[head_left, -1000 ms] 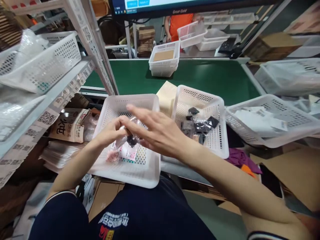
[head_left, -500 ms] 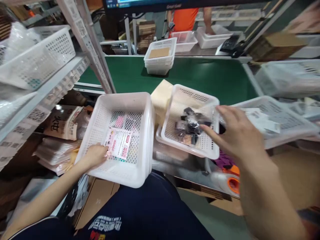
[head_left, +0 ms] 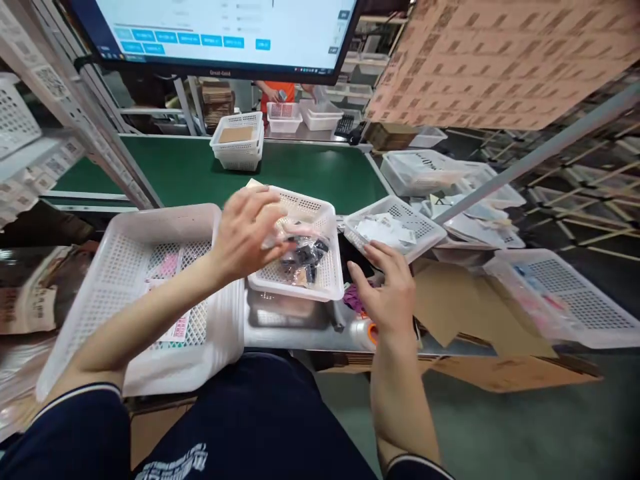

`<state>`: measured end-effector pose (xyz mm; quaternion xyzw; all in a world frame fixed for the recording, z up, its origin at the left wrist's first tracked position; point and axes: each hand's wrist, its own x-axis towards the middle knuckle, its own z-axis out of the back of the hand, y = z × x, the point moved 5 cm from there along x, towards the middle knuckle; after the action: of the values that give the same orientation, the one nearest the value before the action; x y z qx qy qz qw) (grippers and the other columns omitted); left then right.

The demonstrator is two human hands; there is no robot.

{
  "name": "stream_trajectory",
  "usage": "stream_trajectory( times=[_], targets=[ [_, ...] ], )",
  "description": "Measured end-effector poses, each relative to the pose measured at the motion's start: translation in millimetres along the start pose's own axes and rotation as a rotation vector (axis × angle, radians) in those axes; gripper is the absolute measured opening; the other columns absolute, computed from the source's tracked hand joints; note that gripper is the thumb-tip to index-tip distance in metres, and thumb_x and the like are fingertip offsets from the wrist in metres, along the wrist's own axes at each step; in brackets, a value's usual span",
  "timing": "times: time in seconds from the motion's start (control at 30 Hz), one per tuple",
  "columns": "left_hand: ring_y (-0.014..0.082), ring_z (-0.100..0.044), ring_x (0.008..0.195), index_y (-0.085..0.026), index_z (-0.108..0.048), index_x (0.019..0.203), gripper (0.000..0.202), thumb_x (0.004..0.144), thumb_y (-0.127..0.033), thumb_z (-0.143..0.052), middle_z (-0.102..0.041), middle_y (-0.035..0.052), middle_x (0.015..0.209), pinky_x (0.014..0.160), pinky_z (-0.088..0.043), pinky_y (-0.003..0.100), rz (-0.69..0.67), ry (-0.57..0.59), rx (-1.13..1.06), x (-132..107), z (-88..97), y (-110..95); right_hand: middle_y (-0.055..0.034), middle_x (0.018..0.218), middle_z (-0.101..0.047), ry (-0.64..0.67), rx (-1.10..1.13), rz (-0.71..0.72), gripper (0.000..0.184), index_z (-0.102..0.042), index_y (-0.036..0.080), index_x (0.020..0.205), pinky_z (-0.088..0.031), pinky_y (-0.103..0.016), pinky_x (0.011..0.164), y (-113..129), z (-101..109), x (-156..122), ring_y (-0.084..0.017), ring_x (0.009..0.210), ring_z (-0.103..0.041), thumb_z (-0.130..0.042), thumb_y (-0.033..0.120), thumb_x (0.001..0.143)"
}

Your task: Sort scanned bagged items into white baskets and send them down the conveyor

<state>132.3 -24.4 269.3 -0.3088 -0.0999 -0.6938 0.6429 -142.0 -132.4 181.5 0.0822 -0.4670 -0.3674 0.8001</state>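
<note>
Clear plastic packets with black contents (head_left: 313, 255), heaped together in a small white perforated basket (head_left: 331, 270) above the metal counter (head_left: 295, 339). Probably light, going by the thin film; soft and crinkly outside, perhaps firmer within, and apt to slide against one another. Best pinched by a loose fold of film rather than squeezed across the middle; no telling how fragile inside. Over the basket's left side, left hand (head_left: 247, 232) with fingers half curled and slightly parted, right beside some pinkish clear film (head_left: 305, 230); impossible to say, given the blur, whether gripping it. To the basket's right, right hand (head_left: 387, 293) with thumb and fingers spread, apparently holding nothing, near a purple cloth (head_left: 353, 298) and a tape roll (head_left: 363, 331). Legible: "Great-Gold" on the bezel of the monitor (head_left: 225, 33). Too small or blurred to read: pink-and-white card (head_left: 176, 330) in the larger white basket (head_left: 117, 267), white shirt print (head_left: 175, 465). On the rack label (head_left: 50, 81), a QR code.
</note>
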Motion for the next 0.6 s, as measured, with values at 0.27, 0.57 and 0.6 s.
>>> stream_trajectory(
  times=[0.27,0.57,0.6],
  targets=[
    [0.0349,-0.04,0.16,-0.021,-0.048,0.16,0.07,0.101,-0.057,-0.059,-0.041,0.0169,0.173,0.134,-0.027,0.054,0.127,0.376,0.126,-73.3,5.1,86.5,-0.0162,0.121,-0.078,-0.018,-0.068,-0.265,0.042,-0.079,0.021,0.114,-0.063,-0.061,0.101,-109.0,50.8,-65.4,-0.036,0.112,-0.076,-0.07,0.057,0.094],
    [0.0374,-0.06,0.145,-0.011,-0.058,0.15,0.074,0.08,-0.033,-0.066,-0.06,0.0247,0.156,0.12,-0.047,0.049,0.613,0.923,0.391,-227.6,14.8,164.9,-0.0152,0.113,-0.078,0.121,0.099,-0.316,0.039,-0.078,0.025,0.106,-0.062,-0.054,0.099,-156.9,0.2,-65.3,-0.033,0.102,-0.077,-0.07,0.059,0.089],
    [0.0366,-0.069,0.133,-0.017,-0.067,0.139,0.057,0.084,-0.032,-0.062,-0.071,0.0204,0.143,0.114,-0.051,0.05,0.605,0.867,0.465,-222.7,22.6,160.5,-0.0153,0.116,-0.078,0.163,0.132,-0.313,0.041,-0.077,0.023,0.11,-0.063,-0.053,0.099,-154.5,-3.3,-59.6,-0.032,0.102,-0.077,-0.068,0.058,0.091]
  ],
)
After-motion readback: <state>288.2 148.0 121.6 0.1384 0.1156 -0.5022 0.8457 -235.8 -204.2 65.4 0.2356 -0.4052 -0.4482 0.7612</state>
